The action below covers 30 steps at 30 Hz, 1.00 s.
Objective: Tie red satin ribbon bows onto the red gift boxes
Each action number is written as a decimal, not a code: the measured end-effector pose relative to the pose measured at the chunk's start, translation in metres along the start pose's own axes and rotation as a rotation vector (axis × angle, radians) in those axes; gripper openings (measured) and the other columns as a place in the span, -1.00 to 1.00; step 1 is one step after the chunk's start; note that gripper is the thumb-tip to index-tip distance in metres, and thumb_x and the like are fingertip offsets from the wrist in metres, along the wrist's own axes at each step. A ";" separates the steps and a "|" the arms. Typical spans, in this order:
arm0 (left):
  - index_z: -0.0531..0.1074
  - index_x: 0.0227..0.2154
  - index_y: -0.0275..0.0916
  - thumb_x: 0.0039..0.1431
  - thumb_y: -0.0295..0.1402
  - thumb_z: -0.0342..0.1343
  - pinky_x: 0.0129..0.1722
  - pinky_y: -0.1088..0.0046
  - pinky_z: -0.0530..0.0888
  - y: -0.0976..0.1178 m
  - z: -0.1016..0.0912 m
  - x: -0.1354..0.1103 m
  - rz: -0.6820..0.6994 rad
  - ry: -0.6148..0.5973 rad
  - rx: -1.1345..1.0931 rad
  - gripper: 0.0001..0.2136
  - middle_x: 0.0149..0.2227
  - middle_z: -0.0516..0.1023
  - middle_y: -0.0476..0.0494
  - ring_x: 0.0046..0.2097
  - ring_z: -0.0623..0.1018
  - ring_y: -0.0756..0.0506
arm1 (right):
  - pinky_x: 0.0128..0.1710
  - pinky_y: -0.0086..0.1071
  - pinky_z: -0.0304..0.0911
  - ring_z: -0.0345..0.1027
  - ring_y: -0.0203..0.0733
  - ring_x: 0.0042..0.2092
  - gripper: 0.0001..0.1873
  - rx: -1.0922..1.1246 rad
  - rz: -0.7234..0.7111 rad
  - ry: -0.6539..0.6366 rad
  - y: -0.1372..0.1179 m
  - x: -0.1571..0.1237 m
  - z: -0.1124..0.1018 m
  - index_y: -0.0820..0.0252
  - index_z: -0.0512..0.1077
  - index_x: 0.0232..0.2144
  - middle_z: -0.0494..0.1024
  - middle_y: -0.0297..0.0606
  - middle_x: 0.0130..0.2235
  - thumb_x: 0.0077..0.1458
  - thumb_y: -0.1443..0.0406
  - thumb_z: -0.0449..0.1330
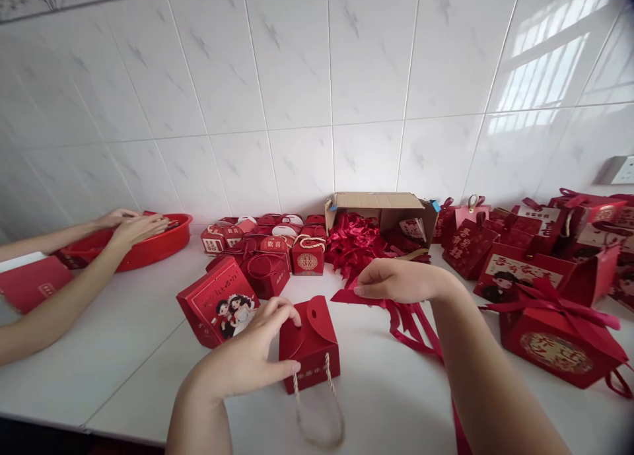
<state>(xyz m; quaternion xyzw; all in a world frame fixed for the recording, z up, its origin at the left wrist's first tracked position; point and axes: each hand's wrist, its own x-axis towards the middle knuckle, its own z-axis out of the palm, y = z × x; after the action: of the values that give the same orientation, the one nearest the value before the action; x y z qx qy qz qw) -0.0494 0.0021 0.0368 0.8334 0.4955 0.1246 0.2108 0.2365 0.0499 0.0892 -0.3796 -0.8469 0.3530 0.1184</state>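
Note:
My left hand (255,349) grips a small red gift box (313,339) at its left side, thumb on the front and fingers at the lid. The box stands upright, its folded lid closed, and a twisted rope handle (321,442) hangs from its front onto the table. Beyond the box and to the right, my right hand (396,280) pinches a flat red piece (354,298) that looks like the end of a ribbon. Dark red ribbons (411,326) trail over the table beneath that hand. Left of my left hand leans a larger red box with a cartoon couple (222,310).
An open cardboard box (379,201) holding red ribbons (354,237) lies against the tiled wall. Small red boxes (307,257) cluster beside it. Larger gift boxes (555,349) crowd the right. At left, another person's hands (141,229) reach into a red basin (163,247).

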 end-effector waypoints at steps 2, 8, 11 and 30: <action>0.29 -0.17 -0.06 0.02 -0.20 0.16 0.04 0.24 0.39 0.002 0.006 -0.001 -0.014 0.038 -0.026 -0.69 0.12 0.21 -0.09 0.14 0.32 -0.21 | -0.51 -0.42 -0.03 -0.05 -0.38 -0.53 -0.66 -0.010 0.005 -0.092 -0.002 0.005 0.002 0.18 0.12 -0.63 0.11 -0.42 -0.57 0.11 0.18 0.02; 0.17 -0.05 -0.04 0.15 -0.11 0.06 0.20 0.19 0.21 -0.006 0.028 0.002 -0.004 0.235 -0.144 -0.65 0.15 0.21 -0.14 0.25 0.19 -0.19 | -0.53 -0.41 -0.11 -0.12 -0.38 -0.53 -0.65 -0.050 0.055 -0.142 0.001 0.023 0.015 0.17 0.01 -0.63 0.01 -0.45 -0.57 0.11 0.22 -0.01; 0.15 0.01 -0.03 0.16 -0.16 0.06 0.17 0.24 0.26 -0.004 0.030 0.002 0.011 0.227 -0.167 -0.62 0.12 0.27 -0.12 0.19 0.28 -0.17 | -0.53 -0.41 -0.10 -0.10 -0.38 -0.54 -0.67 -0.069 0.098 -0.137 0.004 0.031 0.021 0.17 0.01 -0.64 0.03 -0.44 -0.58 0.09 0.21 -0.01; 0.42 -0.18 -0.10 0.21 -0.28 -0.09 0.09 0.29 0.37 0.026 0.025 0.027 -0.071 0.242 -0.126 -0.78 0.10 0.34 -0.13 0.15 0.37 -0.17 | -0.60 -0.40 -0.18 -0.11 -0.42 -0.60 -0.71 -0.024 0.117 -0.154 0.002 0.034 0.027 0.18 0.03 -0.67 0.07 -0.45 -0.63 0.01 0.29 0.01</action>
<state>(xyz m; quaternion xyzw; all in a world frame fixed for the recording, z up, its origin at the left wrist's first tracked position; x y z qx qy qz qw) -0.0058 0.0091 0.0268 0.7794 0.5375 0.2477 0.2057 0.2015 0.0619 0.0658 -0.4013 -0.8342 0.3772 0.0274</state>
